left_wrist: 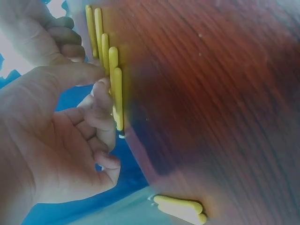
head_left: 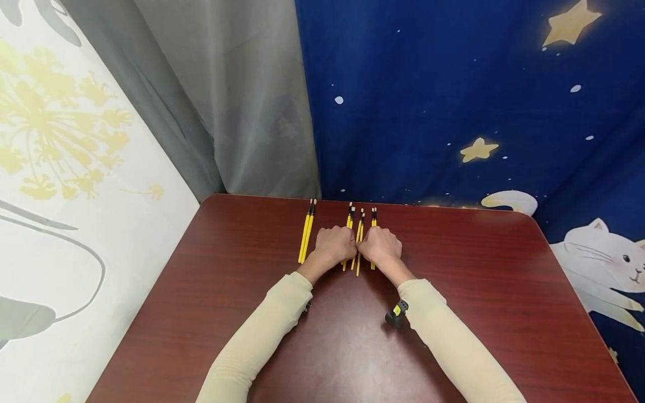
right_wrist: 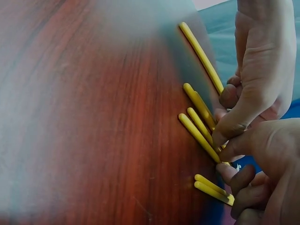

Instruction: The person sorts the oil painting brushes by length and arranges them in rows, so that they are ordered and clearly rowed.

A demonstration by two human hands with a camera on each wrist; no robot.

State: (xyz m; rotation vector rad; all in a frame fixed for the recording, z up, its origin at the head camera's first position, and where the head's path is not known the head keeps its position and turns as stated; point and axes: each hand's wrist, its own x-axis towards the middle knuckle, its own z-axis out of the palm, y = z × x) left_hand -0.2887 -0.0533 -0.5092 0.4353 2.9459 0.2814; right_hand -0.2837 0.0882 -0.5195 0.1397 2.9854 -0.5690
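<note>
Slim yellow paintbrushes with black collars and pale tips lie on the table in small groups, tips pointing away. My left hand (head_left: pixel 336 242) is over one pair of paintbrushes (head_left: pixel 349 215), its thumb and forefinger pinching a yellow handle (left_wrist: pixel 118 96). Close against it, my right hand (head_left: pixel 380 244) pinches a paintbrush (right_wrist: pixel 199 137) of the middle pair. Fingertips of both hands nearly meet here, and the hands hide parts of the handles. Beside the right hand lies another pair of paintbrushes (head_left: pixel 374 215), partly covered by it.
Left of the left hand, a separate pair of paintbrushes (head_left: pixel 307 230) lies side by side. The dark red wooden table (head_left: pixel 478 313) has its far edge just beyond the tips. Behind it hang a grey curtain (head_left: pixel 252 101) and a blue starry curtain (head_left: pixel 403 101).
</note>
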